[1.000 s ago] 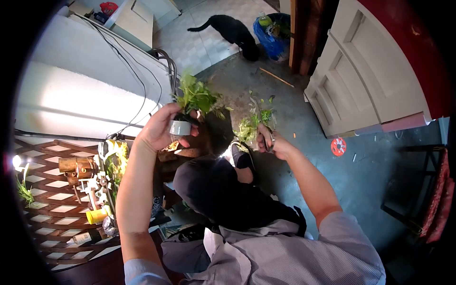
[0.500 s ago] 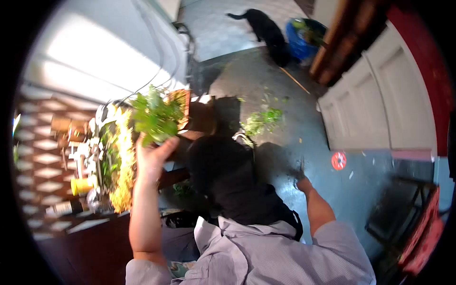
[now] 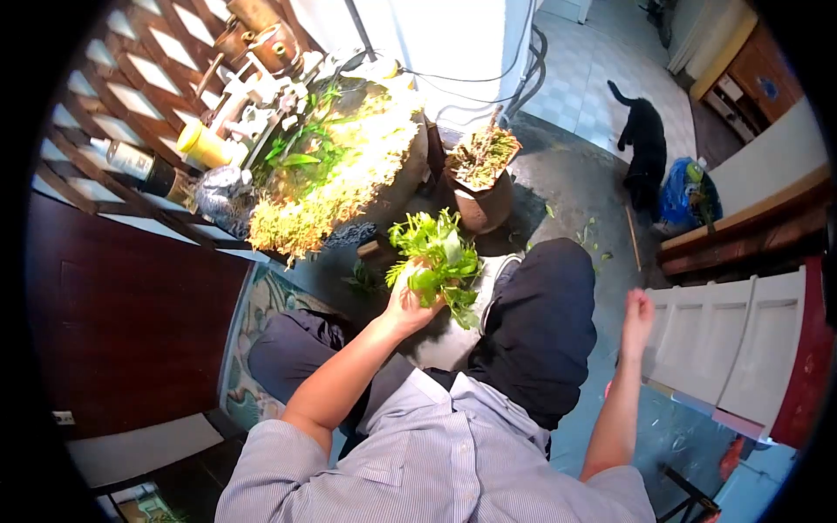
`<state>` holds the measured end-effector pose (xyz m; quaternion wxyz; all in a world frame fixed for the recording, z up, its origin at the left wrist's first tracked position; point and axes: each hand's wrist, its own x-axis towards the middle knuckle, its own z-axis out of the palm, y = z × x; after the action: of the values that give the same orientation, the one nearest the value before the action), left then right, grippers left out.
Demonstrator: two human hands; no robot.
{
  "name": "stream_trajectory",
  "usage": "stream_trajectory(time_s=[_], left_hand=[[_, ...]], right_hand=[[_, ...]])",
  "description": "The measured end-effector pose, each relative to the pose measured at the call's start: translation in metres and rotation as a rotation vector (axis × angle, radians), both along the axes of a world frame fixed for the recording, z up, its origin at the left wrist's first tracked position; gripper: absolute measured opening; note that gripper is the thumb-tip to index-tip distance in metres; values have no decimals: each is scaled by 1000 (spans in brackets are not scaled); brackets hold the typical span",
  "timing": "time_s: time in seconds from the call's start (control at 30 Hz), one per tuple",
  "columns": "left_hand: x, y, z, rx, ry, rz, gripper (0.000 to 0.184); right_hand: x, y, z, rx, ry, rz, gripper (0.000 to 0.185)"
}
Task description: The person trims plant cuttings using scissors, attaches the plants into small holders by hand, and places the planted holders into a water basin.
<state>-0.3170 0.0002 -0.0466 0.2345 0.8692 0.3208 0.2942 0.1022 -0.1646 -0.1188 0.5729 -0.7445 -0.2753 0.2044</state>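
Note:
A bunch of leafy green cuttings (image 3: 445,257) is in my left hand (image 3: 408,305), over the gap between my knees. Its stems are mostly hidden behind the fingers and leaves. My right hand (image 3: 638,318) is raised beyond my right knee, near the pale panelled cabinet (image 3: 697,331). Its fingers are curled closed, and I cannot make out whether anything is in them. Just beyond the leafy bunch stands a brown pot (image 3: 482,205) with a mossy top.
A large planter edged with yellow-green moss (image 3: 349,187) stands at the left, by a wooden lattice (image 3: 113,83). A black cat (image 3: 643,144) is near a blue bag (image 3: 680,187). A thin stick (image 3: 633,237) and loose leaves (image 3: 588,240) lie on the floor.
The view has swung left and down. My left hand has brought the leafy bunch from beside the mossy pot to between my knees. My right hand has risen from near the floor.

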Motion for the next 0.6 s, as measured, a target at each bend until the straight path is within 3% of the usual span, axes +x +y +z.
stream_trajectory(time_s=[0.07,0.13,0.17,0.27,0.3,0.4,0.47,0.5,0.53,0.6], left_hand=[[-3,-3,2,-158,-102,17,39],[-4,-5,1,-316,-210,25,38],[-6,-4,-1,-538,-355,8,40],[-12,0,-11,-746,-468,-107,41],[-9,-1,-6,-870,-575,-79,33],[-17,3,-10,-736,-534,-85,27],[-25,7,11,40,-214,-179,29],[-30,7,5,28,-171,-173,33],[-34,4,0,21,-188,-162,33],[-39,0,-5,-104,-129,-132,36]], right_hand=[[-45,47,89,216,-46,68,12],[-99,76,147,205,-119,301,16],[-127,87,165,134,-116,446,20],[-195,114,177,7,43,817,35],[-209,123,177,-17,51,873,37],[-227,141,162,-91,141,957,39],[-234,147,153,-206,339,1031,39],[-239,147,150,-212,360,997,27],[-239,146,150,-230,349,1003,27],[-233,147,150,-346,101,990,13]])
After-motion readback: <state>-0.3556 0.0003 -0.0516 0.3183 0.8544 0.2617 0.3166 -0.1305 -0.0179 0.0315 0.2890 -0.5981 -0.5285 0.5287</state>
